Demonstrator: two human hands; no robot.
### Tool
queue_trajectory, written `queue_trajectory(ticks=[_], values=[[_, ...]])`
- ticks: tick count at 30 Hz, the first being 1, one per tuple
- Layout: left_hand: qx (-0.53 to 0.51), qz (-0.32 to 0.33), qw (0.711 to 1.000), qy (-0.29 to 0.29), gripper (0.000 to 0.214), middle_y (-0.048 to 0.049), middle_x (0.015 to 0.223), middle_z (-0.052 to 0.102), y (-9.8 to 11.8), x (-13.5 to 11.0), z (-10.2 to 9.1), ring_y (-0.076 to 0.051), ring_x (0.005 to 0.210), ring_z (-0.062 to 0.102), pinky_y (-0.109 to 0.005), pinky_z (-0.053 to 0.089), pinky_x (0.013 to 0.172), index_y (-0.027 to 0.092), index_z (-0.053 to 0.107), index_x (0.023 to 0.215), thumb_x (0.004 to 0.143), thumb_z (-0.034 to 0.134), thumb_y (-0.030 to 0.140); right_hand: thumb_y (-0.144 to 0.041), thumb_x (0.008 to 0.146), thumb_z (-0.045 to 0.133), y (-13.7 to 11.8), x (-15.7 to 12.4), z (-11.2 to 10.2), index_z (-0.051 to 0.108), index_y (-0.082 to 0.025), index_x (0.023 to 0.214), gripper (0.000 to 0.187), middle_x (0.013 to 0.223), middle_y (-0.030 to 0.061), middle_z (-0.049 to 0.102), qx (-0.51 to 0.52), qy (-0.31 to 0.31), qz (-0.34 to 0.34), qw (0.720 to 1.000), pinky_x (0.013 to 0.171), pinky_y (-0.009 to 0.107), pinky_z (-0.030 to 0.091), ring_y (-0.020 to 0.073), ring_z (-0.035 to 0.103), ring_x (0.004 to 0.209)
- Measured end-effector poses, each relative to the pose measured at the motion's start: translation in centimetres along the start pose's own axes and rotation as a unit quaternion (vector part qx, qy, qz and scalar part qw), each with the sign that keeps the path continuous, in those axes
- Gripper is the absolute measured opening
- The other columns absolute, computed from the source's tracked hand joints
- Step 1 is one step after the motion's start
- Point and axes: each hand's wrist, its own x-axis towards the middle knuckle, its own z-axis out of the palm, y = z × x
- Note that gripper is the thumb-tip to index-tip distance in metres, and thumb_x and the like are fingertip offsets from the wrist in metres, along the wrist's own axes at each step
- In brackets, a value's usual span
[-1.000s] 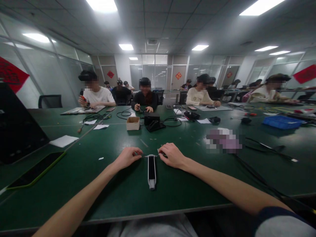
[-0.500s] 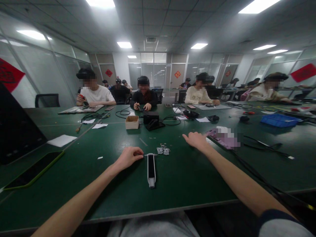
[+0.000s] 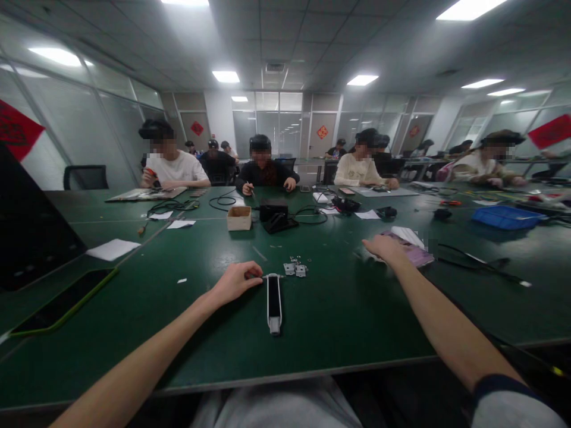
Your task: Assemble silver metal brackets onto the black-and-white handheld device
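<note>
My left hand point(image 3: 238, 280) rests on the green table with thumb and fingertips pinched together. They meet a thin rod at the top end of a slim device with a white rim and dark face point(image 3: 274, 302), which lies lengthwise before me. Just beyond it are small silvery metal plates point(image 3: 295, 270) with several tiny rings and bits. My right hand point(image 3: 386, 248) reaches out to the right, over the left end of a pinkish-purple packet point(image 3: 418, 257). Its fingers point down beside clear, blurred plastic; their grip is not plain.
A green-edged phone point(image 3: 62, 302) and a folded white paper point(image 3: 112, 249) lie left, near a dark screen point(image 3: 31, 226). Ahead stand an open cardboard box point(image 3: 239, 219) and a black device point(image 3: 274, 214). A blue tray point(image 3: 507, 218) and cables are on the right. Several people sit opposite.
My right hand has moved right onto the purple packet, whose left end now looks shifted and blurred. My left hand stays by the device's top end.
</note>
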Motion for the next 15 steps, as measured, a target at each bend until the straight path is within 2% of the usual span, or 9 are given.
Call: queue_trajectory(ticks=[3,5,10,15], values=[[-0.006,0.000,1.000,0.001,0.016,-0.0024,0.090,0.071,0.1,0.0,0.0,-0.018,0.080,0.065,-0.029,0.051,0.074,0.018,0.067,0.091,0.080,0.064,0.030,-0.047,0.091,0.042,-0.2,0.2,0.8,0.061,-0.007,0.123,0.055,0.125,0.0264,0.057,-0.010,0.022,-0.064,0.998,0.096,0.056,0.038,0.0400,0.052,0.118],[-0.008,0.001,1.000,0.001,0.016,-0.0021,0.089,0.071,0.0,0.0,0.0,-0.018,0.080,0.065,-0.029,0.051,0.074,0.018,0.066,0.090,0.080,0.063,0.031,-0.049,0.090,0.042,-0.5,0.4,1.3,0.061,-0.007,0.122,0.056,0.121,0.0257,0.060,-0.008,0.028,-0.074,0.997,0.093,0.053,0.042,0.0390,0.055,0.115],[-0.014,0.003,1.000,0.000,0.016,-0.0025,0.089,0.071,0.0,-0.1,0.1,-0.018,0.080,0.065,-0.029,0.051,0.074,0.019,0.066,0.089,0.080,0.063,0.031,-0.052,0.091,0.041,-0.8,0.8,1.9,0.062,-0.008,0.120,0.057,0.120,0.0257,0.060,-0.008,0.033,-0.081,0.996,0.093,0.052,0.040,0.0377,0.056,0.114],[-0.015,0.006,1.000,0.000,0.016,-0.0019,0.090,0.071,-0.1,-0.1,0.1,-0.017,0.080,0.065,-0.029,0.051,0.074,0.019,0.066,0.090,0.080,0.063,0.031,-0.053,0.090,0.042,-0.5,1.0,2.1,0.062,-0.008,0.120,0.057,0.121,0.0265,0.058,-0.002,0.031,-0.061,0.998,0.095,0.055,0.036,0.0382,0.054,0.116]])
